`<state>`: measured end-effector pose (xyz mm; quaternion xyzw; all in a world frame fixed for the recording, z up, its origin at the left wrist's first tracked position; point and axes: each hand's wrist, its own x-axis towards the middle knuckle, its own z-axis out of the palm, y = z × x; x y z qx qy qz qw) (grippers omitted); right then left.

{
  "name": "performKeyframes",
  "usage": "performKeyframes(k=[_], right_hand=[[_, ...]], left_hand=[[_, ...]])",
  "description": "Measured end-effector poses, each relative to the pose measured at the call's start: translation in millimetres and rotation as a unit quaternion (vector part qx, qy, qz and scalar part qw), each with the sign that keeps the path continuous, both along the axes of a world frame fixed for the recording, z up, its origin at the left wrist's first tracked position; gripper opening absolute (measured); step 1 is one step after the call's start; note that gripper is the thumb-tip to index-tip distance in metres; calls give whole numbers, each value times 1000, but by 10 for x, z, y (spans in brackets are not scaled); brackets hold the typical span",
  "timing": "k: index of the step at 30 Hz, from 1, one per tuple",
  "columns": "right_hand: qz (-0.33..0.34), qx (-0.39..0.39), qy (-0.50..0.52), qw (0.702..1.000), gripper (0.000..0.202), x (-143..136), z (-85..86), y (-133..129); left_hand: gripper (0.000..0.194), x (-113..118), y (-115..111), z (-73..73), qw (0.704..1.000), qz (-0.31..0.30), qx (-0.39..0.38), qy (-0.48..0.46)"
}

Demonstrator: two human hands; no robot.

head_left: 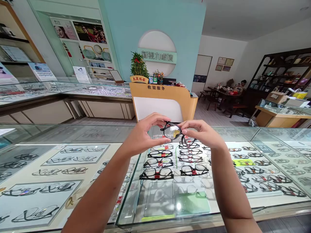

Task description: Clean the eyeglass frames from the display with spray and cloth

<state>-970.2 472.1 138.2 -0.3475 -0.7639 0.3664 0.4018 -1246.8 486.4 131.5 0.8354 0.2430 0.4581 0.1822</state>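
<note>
I hold a pair of black-framed glasses (pixel 173 131) up in front of me with both hands, above a glass display counter (pixel 136 194). My left hand (pixel 143 132) pinches the frame's left side with thumb and fingers. My right hand (pixel 200 132) grips the right side, where the folded temples hang down. One lens faces me and looks slightly tinted. Under the counter glass, rows of glasses (pixel 170 161) lie on white trays directly below my hands.
A wooden cashier desk (pixel 165 100) with a potted plant (pixel 139 66) stands straight ahead. More glass showcases run along the left (pixel 73 90) and the right (pixel 279 110). A person sits at a dark table (pixel 225 97) at the back right.
</note>
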Motion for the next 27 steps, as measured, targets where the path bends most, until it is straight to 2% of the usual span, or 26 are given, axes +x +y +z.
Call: performKeyframes(k=[7,12,19,23,27], right_hand=[[46,-33,22,998,23,4,-20,2],[38,-47,23,998,25,-3,-16,2],[40,-28,11,999,25,-11,-18,-6],[10,-35,21,999,28,35,-24,-10],[-63,-32,66,995,26,277,-128,93]], left_hand=[[56,-11,3,10,1000,0,1,5],[54,2,-23,35,1000,-9,4,16],[54,14,-27,36,1000,-6,0,31],[62,24,-56,47,997,33,22,66],[66,0,-117,102,992,84,72,66]])
